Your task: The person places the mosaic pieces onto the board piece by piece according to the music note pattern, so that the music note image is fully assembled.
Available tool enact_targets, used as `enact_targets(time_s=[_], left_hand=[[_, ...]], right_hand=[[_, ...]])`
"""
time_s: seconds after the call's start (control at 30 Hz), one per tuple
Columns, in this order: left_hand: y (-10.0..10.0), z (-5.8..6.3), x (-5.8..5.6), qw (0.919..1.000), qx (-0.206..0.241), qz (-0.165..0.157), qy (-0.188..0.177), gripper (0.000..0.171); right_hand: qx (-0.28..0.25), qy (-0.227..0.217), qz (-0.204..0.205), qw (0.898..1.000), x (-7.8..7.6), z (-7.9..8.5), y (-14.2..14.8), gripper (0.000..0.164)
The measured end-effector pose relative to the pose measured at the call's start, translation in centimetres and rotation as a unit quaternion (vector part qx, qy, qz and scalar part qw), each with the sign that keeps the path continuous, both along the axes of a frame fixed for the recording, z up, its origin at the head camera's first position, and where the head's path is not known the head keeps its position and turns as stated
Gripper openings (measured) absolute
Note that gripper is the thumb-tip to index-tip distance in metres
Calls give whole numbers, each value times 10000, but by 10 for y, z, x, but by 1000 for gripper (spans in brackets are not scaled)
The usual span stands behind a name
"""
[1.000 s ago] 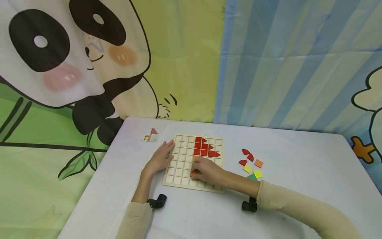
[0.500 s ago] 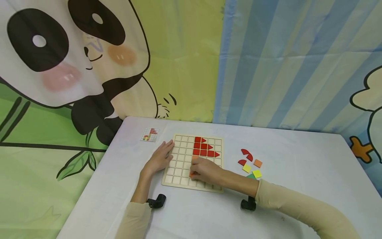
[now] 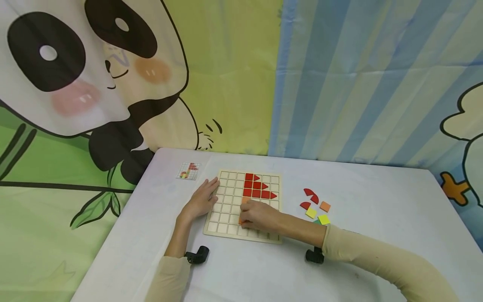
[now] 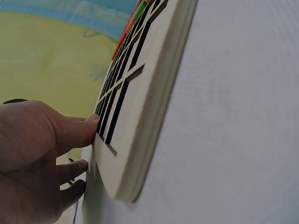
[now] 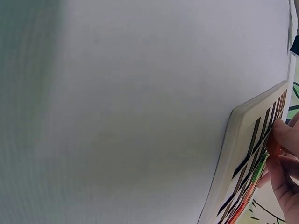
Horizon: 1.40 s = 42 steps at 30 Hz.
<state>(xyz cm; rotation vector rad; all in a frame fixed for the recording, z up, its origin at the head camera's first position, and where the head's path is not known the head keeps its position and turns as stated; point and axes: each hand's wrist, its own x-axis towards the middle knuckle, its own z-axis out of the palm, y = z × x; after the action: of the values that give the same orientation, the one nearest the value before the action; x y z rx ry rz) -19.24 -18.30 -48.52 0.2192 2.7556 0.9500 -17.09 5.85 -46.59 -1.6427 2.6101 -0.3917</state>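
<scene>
A light wooden grid board (image 3: 224, 219) lies on the table. My left hand (image 3: 200, 200) rests along its left edge with fairly straight fingers; in the left wrist view the thumb (image 4: 79, 132) touches the rim. Over the lower middle of the board, my right hand (image 3: 260, 216) pinches an orange square tile (image 5: 274, 145) between thumb and fingertips, low at the cells. Red tiles (image 3: 256, 193) fill three rows that end in points near the top. Below them sits another orange tile (image 3: 245, 200). Green tiles (image 5: 258, 171) show beside the fingers in the right wrist view.
A small pattern card (image 3: 188, 171) lies behind the left hand. Right of the board are loose pieces: red quarter-rounds (image 3: 314, 199), an orange square (image 3: 325, 206), yellow squares (image 3: 311, 212) and a green piece (image 3: 317, 222) partly behind the right forearm. A printed curtain (image 3: 234, 75) hangs behind the table.
Almost nothing differs. The right hand stays over the same cells with its orange tile, its fingers shifting slightly; the left hand keeps its place at the board's edge.
</scene>
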Motion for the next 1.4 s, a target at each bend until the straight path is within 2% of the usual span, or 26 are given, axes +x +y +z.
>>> enact_targets(time_s=[0.07,0.3,0.5,0.67,0.77,0.9,1.03,1.17,1.4], left_hand=[[0,0,0,10000,-14,2,10,56],[0,-1,0,9999,64,22,-108,56],[0,-4,0,9999,81,44,-101,56],[1,-4,0,9999,102,42,-110,56],[1,-3,1,9998,93,88,-123,56],[0,-2,0,9998,85,124,-152,56],[0,-2,0,9998,82,116,-134,56],[0,-2,1,9998,74,102,-120,56],[-1,-3,1,9999,29,86,-59,56]], right_hand=[[-3,-32,3,10000,0,0,1,8],[-64,-556,-28,9984,0,2,5,8],[-84,-337,-93,9994,12,6,20,13],[-513,-71,-466,9976,22,15,57,24],[-621,82,-899,9940,18,16,91,26],[-546,146,-1647,9847,5,11,139,24],[-598,-16,-2144,9749,-7,5,176,23],[-690,17,-2202,9730,-13,1,197,26],[-470,-75,-2053,9775,-17,-7,205,32]])
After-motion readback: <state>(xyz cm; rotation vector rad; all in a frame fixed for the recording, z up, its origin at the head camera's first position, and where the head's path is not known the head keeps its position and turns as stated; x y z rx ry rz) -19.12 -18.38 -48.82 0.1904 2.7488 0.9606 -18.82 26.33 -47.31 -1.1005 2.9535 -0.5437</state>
